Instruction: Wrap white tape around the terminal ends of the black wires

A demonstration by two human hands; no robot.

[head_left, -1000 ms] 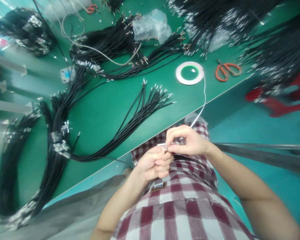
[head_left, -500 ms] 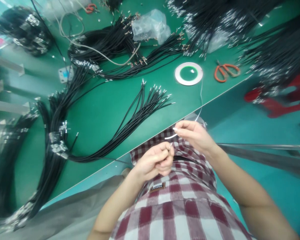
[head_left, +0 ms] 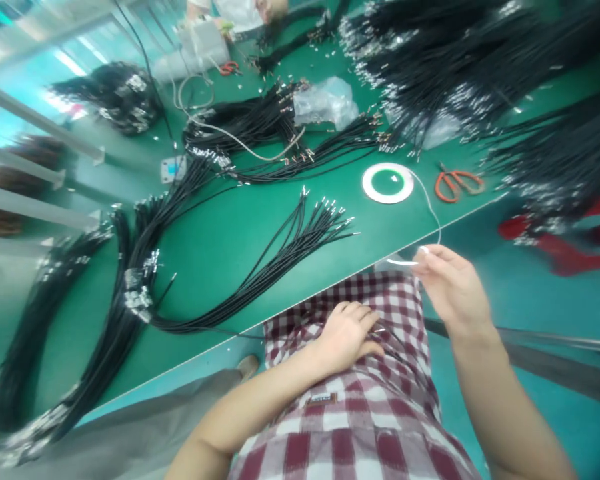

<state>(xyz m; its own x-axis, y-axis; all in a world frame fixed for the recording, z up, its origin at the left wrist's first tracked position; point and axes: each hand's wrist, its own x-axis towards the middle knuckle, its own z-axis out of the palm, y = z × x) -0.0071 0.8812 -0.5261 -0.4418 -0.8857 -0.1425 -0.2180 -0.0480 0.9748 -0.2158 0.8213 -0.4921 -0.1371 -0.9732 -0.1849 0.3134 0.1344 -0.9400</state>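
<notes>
My right hand (head_left: 453, 287) is raised by the bench edge, thumb and fingers pinched on thin white tubing (head_left: 404, 263). A short free end of it sticks out to the left. From the same hand the strand runs up to a white ring-shaped spool (head_left: 366, 187) lying on the green mat. Low over my lap, my left hand (head_left: 350, 333) lies palm down on the checked apron (head_left: 340, 427), thumb apart from the other fingers. A small shiny tip (head_left: 379, 329) shows beside its fingers; what lies under the palm is hidden.
A fanned bundle of black cables (head_left: 280, 267) with silver tips lies on the green bench. Orange-handled scissors (head_left: 453, 185) are right of the spool. Larger cable heaps (head_left: 430, 60) fill the far right. A red object (head_left: 580, 233) is beyond the edge. Someone's hand (head_left: 273, 10) shows at the back.
My left hand has let go of the small piece it pinched and dropped to my lap, turning palm down. My right hand has moved right with the tubing. The view has shifted.
</notes>
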